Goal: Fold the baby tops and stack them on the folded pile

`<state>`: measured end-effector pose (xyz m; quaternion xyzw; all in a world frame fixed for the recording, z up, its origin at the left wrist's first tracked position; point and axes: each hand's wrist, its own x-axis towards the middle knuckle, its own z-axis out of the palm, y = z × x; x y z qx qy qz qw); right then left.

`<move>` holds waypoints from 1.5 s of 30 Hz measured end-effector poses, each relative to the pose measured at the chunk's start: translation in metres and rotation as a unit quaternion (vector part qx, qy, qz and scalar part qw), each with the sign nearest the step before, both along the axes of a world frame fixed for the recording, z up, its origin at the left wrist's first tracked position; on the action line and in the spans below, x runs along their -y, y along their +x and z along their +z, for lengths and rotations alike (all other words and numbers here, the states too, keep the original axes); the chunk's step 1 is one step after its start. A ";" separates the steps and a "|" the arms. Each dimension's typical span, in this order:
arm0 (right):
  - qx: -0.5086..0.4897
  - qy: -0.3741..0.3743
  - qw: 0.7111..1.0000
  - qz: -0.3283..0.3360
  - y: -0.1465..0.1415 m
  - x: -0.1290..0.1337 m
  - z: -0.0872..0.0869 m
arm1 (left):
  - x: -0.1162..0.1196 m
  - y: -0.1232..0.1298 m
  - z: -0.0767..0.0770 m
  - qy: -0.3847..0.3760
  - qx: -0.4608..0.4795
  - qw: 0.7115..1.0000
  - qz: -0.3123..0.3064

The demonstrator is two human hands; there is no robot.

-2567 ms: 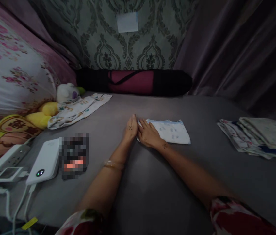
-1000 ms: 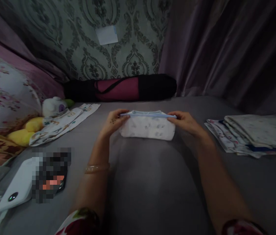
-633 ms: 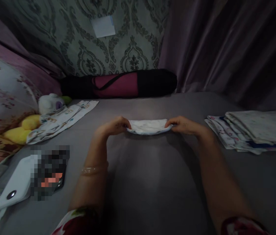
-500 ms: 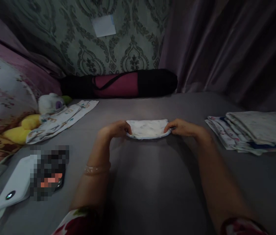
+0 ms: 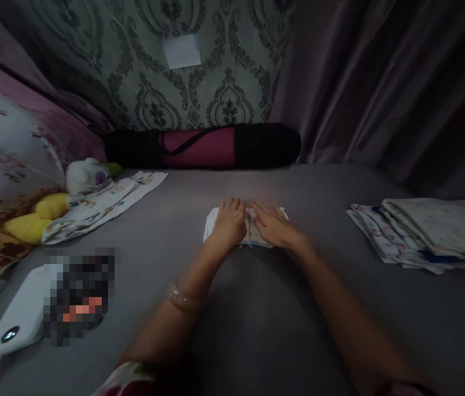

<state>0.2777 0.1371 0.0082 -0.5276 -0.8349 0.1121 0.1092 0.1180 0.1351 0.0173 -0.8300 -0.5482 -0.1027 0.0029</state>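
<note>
A small folded white cloth [image 5: 211, 224] lies on the grey sheet in front of me, its near edge showing a bluish border and loose threads. My left hand [image 5: 230, 221] rests flat on its left half, fingers stretched away from me. On the right half lies my right hand [image 5: 272, 222], palm down with the fingers extended and slightly blurred. Between the two hands a strip of the cloth shows; most of its top is hidden beneath them. A clear bangle [image 5: 182, 298] circles my left wrist.
Folded patterned cloths [image 5: 434, 231] are stacked at the right. To the left lie a printed cloth [image 5: 108, 203], plush toys [image 5: 87, 175], a white power bank [image 5: 20, 313] and a pixelated dark object [image 5: 81, 297]. A black and pink long bag [image 5: 203, 147] lies along the wall.
Both hands have let go of the cloth's side edges and moved inward onto its top. The cloth, held by its ends before, now lies under the flat palms.
</note>
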 end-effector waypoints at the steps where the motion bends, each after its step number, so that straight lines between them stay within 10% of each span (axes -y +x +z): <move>1: 0.019 0.007 1.000 0.007 -0.007 0.002 -0.005 | 0.003 0.005 -0.004 -0.012 -0.016 1.000 0.003; 13: 0.050 0.053 0.997 -0.012 -0.021 0.000 -0.049 | 0.001 -0.004 -0.057 -0.024 -0.022 0.999 0.038; 28: 0.020 0.069 0.997 -0.011 -0.038 -0.002 -0.041 | -0.010 -0.011 -0.052 -0.003 0.030 0.994 0.110; 45: 0.049 0.046 0.996 -0.064 -0.016 0.005 -0.045 | -0.005 0.002 -0.060 -0.024 0.004 0.999 0.041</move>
